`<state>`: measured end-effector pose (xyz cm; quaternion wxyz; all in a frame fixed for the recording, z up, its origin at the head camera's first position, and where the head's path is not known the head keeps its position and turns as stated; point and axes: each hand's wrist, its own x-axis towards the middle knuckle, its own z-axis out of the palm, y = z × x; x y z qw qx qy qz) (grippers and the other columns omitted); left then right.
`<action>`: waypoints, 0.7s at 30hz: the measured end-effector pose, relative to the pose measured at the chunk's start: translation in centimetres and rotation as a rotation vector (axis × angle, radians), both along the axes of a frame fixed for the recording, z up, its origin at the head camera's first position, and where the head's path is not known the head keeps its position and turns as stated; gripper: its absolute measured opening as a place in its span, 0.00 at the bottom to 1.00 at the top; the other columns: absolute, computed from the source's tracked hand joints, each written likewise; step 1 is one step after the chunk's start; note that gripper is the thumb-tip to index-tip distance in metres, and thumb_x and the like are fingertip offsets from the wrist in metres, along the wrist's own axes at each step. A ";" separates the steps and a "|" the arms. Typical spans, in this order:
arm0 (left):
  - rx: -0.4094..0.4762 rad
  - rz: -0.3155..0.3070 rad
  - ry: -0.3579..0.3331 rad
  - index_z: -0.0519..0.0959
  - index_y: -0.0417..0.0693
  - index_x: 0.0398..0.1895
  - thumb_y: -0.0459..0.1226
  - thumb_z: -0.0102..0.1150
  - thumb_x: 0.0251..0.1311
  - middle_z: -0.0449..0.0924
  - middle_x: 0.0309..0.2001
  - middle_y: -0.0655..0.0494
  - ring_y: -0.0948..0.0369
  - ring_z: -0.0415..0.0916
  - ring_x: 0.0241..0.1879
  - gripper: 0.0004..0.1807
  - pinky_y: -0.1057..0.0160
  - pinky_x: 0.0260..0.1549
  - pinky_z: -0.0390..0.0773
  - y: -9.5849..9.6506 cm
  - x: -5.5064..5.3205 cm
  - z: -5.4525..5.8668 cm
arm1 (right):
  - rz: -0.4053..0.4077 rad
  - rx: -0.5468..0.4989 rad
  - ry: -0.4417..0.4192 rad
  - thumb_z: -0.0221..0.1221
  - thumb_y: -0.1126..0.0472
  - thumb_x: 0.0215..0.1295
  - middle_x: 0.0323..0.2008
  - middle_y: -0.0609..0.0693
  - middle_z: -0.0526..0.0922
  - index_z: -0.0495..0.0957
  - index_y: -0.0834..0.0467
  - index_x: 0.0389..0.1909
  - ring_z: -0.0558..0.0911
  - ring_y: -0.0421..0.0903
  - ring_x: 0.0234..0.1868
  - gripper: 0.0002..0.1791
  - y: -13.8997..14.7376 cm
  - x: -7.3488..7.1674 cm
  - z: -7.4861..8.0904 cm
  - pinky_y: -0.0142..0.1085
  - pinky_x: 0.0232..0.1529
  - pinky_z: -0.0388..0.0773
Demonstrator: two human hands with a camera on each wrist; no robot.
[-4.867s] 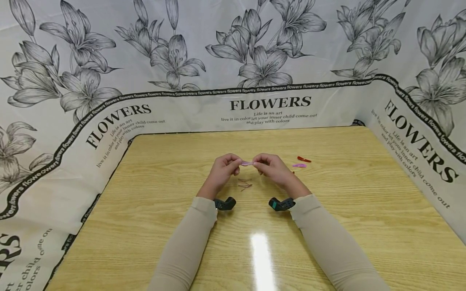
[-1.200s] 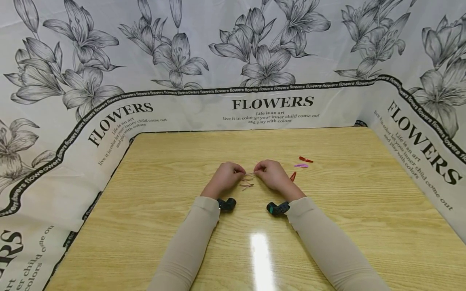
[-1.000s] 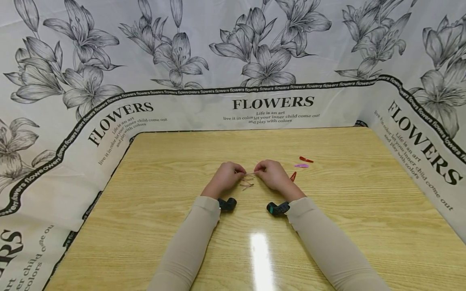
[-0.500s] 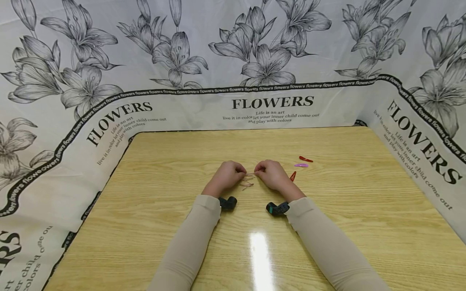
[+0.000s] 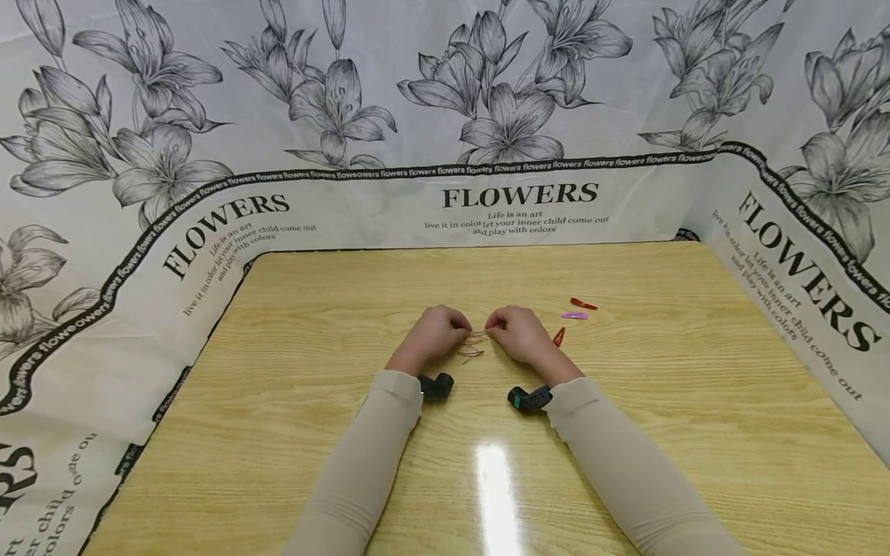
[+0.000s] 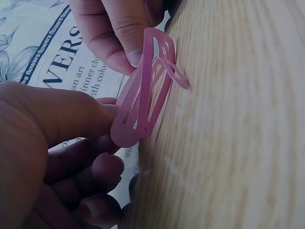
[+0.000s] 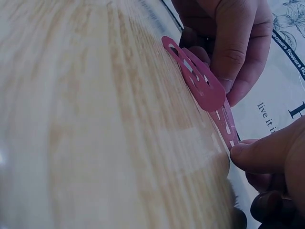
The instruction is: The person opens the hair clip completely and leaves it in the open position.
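Observation:
A pink snap hair clip [image 7: 233, 130] spans the gap between both hands, low over the table. In the head view my left hand [image 5: 436, 333] pinches one end of it between thumb and fingers. My right hand [image 5: 514, 332] pinches the other end; in the right wrist view its thumb [image 7: 257, 155] presses on the clip's tip. Several more pink clips [image 5: 472, 354] lie just on the near side of the hands, in a loose row. They overlap the held clip in both wrist views, and the nearest one [image 6: 145, 90] partly hides it.
Right of the right hand lie a red clip [image 5: 559, 337], a purple clip [image 5: 575, 316] and another red clip [image 5: 584, 303]. The wooden table [image 5: 313, 432] ends at a white flower-printed cloth [image 5: 375, 216] behind and at the sides.
Since about five seconds ago both hands have lowered toward the table and nearer the row, with the pink clip between them. Over the last second they have hardly moved.

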<state>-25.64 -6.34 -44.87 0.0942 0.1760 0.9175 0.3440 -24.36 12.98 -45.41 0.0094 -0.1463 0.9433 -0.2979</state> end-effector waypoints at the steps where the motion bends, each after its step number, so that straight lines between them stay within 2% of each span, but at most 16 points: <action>1: 0.002 0.000 -0.001 0.86 0.52 0.36 0.39 0.59 0.65 0.85 0.39 0.58 0.62 0.78 0.39 0.07 0.60 0.43 0.77 0.0 0.0 0.0 | -0.002 0.001 -0.001 0.60 0.59 0.67 0.36 0.52 0.82 0.83 0.55 0.36 0.78 0.47 0.37 0.05 0.0 0.0 0.0 0.44 0.43 0.75; 21: -0.002 0.005 -0.005 0.86 0.51 0.40 0.41 0.59 0.65 0.84 0.40 0.57 0.62 0.78 0.39 0.08 0.61 0.42 0.78 0.0 0.2 0.1 | 0.001 -0.002 -0.017 0.60 0.60 0.66 0.36 0.52 0.83 0.83 0.56 0.37 0.79 0.48 0.36 0.06 0.0 0.0 0.1 0.44 0.42 0.75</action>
